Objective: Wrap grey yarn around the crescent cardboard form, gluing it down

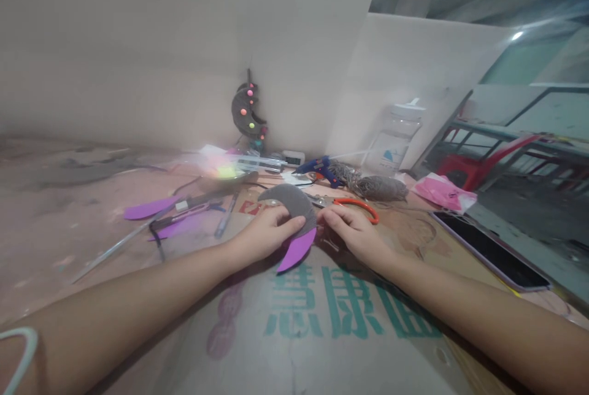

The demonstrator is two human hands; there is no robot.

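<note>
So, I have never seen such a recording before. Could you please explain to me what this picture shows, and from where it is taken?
Of course. There is no machine here: these are a person's own bare hands, seen by a camera worn on the head, looking forward and down. The left hand holds a grey and purple crescent. The right hand is close to its edge; whether it grips anything is hard to tell. Below them lies printed cardboard. Beyond are orange-handled scissors, a blue glue gun, grey yarn and a clear bottle. A phone lies to the right, and purple pieces to the left.
</note>
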